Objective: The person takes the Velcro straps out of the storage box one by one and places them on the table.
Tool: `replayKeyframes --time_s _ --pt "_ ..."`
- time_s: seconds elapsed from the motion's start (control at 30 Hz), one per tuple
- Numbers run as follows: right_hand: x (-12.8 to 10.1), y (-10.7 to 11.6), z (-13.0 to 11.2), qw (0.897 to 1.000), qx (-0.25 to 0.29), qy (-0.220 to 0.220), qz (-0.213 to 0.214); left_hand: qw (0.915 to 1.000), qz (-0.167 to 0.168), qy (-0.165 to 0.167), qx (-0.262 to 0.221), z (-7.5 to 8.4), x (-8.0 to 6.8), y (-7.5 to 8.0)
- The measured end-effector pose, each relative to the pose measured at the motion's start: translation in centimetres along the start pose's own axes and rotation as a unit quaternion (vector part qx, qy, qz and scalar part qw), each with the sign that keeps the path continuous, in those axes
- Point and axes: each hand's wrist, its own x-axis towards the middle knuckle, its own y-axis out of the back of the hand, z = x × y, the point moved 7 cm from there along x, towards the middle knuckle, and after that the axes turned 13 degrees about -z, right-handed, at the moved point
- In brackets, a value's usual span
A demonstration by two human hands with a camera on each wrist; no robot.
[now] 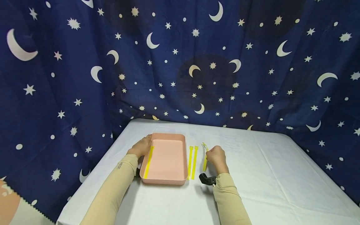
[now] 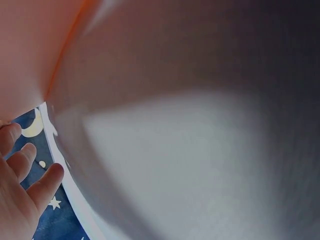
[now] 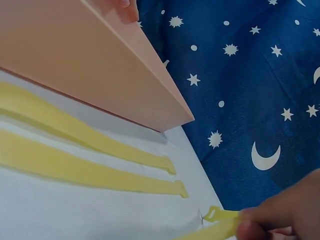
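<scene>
A pink rectangular tray (image 1: pixel 168 179) lies on the white table, with one yellow strap (image 1: pixel 148 162) along its left inner side. My left hand (image 1: pixel 142 146) rests on the tray's far left corner, fingers over the rim (image 3: pixel 125 7). Two yellow straps (image 1: pixel 192 162) lie side by side just right of the tray (image 3: pixel 100 85), seen close up as flat bands (image 3: pixel 90 160). My right hand (image 1: pixel 216 156) pinches a third yellow strap (image 1: pixel 205 156) near its far end (image 3: pixel 215 225), right of the pair. The left wrist view shows only the tray wall (image 2: pixel 175 75) and fingertips (image 2: pixel 47 180).
A white cloth covers the table (image 1: pixel 267 175). A dark blue curtain with moons and stars (image 1: pixel 197 62) hangs close behind and on both sides. A black wrist camera mount (image 1: pixel 207 179) sits at my right wrist.
</scene>
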Motion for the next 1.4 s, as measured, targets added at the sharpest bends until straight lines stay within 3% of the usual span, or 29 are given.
replayKeyframes --time_s 0.53,0.87,1.4 --pt "1.1 -1.9 0.9 0.999 -0.014 -0.008 -0.031 1.0000 -0.002 0.008 -0.004 -0.1 0.1 0.0" --pt "1.6 -3.3 1.1 0.998 0.015 -0.001 -0.055 1.0000 0.001 0.007 0.001 -0.2 0.2 -0.1" --pt "1.7 -4.5 1.0 0.997 -0.020 0.017 -0.067 0.9998 -0.001 0.016 -0.008 0.0 0.2 -0.1"
